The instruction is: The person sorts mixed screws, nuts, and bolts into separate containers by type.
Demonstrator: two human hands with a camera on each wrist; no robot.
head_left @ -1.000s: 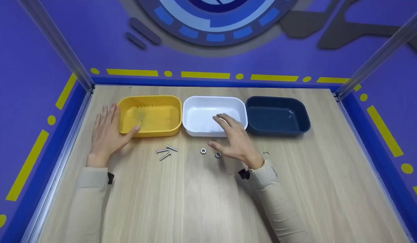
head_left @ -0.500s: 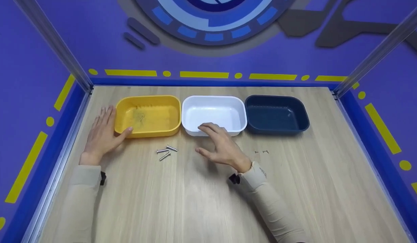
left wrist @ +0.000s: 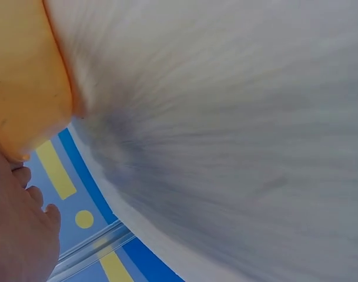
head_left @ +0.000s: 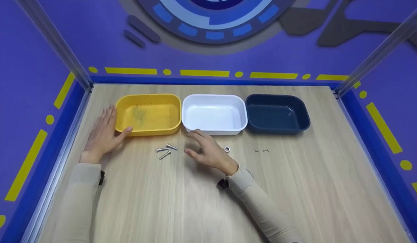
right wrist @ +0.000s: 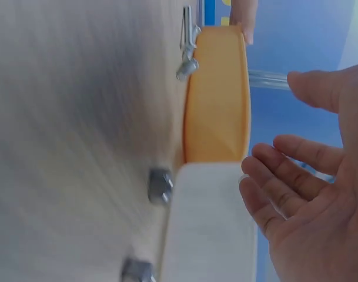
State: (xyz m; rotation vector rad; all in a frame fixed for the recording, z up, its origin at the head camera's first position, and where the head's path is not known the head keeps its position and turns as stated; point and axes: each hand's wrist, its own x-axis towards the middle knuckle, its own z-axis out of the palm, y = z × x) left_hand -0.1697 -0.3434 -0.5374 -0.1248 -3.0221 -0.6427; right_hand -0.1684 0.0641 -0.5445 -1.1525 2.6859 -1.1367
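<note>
My left hand (head_left: 102,135) rests along the left side of a yellow bin (head_left: 151,130), fingers straight and the thumb at its front rim. In front of the white bin (head_left: 214,131), my right hand (head_left: 210,150) hovers over the table with fingers loosely bent and nothing between them. Just right of it lies a steel nut (head_left: 227,149). The right wrist view shows a second nut (right wrist: 160,186), which the hand covers in the head view. Left of the right hand, silver bolts (head_left: 165,155) lie grouped in front of the yellow bin.
A dark blue bin (head_left: 277,130) stands right of the white one, all three side by side. Tiny screws (head_left: 266,150) lie in front of it. Printed blue panels (head_left: 208,60) enclose the wooden table (head_left: 194,209) at the back and sides.
My right hand has moved left and toward the table's front, from over the white bin's edge, uncovering the right-hand nut. My left hand has shifted slightly left, with its thumb still at the yellow bin.
</note>
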